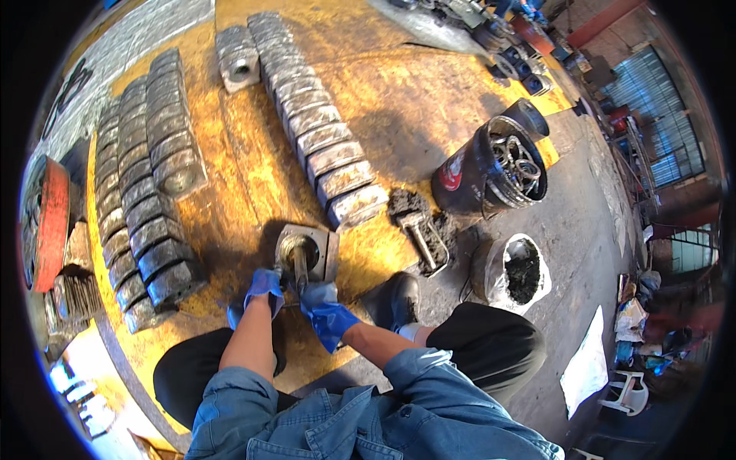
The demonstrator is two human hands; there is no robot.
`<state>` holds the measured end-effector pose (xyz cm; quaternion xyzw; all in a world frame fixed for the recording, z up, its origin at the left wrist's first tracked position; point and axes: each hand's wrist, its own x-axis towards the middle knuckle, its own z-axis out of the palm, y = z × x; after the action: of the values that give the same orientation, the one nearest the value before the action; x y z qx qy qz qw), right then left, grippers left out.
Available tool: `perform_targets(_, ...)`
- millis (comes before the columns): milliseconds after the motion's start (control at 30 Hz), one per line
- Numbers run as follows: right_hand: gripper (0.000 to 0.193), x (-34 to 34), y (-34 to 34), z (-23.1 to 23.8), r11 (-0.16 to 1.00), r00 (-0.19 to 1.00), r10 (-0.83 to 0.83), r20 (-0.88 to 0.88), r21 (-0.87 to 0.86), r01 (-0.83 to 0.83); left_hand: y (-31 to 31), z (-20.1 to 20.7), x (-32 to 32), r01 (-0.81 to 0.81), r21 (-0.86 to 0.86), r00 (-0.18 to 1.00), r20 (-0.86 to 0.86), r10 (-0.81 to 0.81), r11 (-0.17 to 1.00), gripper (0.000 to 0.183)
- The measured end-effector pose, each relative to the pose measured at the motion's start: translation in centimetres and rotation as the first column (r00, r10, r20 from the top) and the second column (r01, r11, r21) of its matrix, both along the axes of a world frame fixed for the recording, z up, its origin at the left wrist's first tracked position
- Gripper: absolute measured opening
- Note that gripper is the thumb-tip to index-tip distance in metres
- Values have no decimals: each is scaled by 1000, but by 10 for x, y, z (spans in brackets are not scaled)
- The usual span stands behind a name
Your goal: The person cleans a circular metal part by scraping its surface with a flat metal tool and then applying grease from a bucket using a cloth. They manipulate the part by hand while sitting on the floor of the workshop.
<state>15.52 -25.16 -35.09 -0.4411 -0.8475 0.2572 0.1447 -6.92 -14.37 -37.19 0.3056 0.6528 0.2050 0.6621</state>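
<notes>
In the head view, a metal block (330,257) with a round hole sits on the yellow floor (222,218) in front of the person, its hole facing up toward the camera. A metal rod (300,266) slants from the hole toward the person. The right hand (322,305), in a blue glove, grips the rod's near end. The left hand (264,286), also gloved in blue, is at the block's near left side; whether its fingers grip anything, I cannot tell. Beyond the block runs a long row of similar blocks (313,126), with more rows (136,172) at left. To the right stand a black bucket (464,175) of metal rings (515,162) and a white tub (491,268) holding dark material (523,270).
</notes>
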Motion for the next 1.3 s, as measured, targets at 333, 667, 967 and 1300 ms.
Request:
perform_targets(333,76,41,47,165,857,919,-290,268,-356,374,5,126,39,506,-4,691,-597,-408,863,41)
perform_targets(667,43,69,-10,322,708,317,-703,-637,-667,232,0,-11,59,506,126,599,-764,-242,853,22)
perform_targets(967,24,75,-17,206,583,235,-805,-544,-654,482,-30,23,46,527,-788,-805,-583,110,-319,19)
perform_targets(1300,35,82,-26,233,578,562,-807,-184,-444,685,-51,135,93,354,-703,-891,-454,6,-617,20)
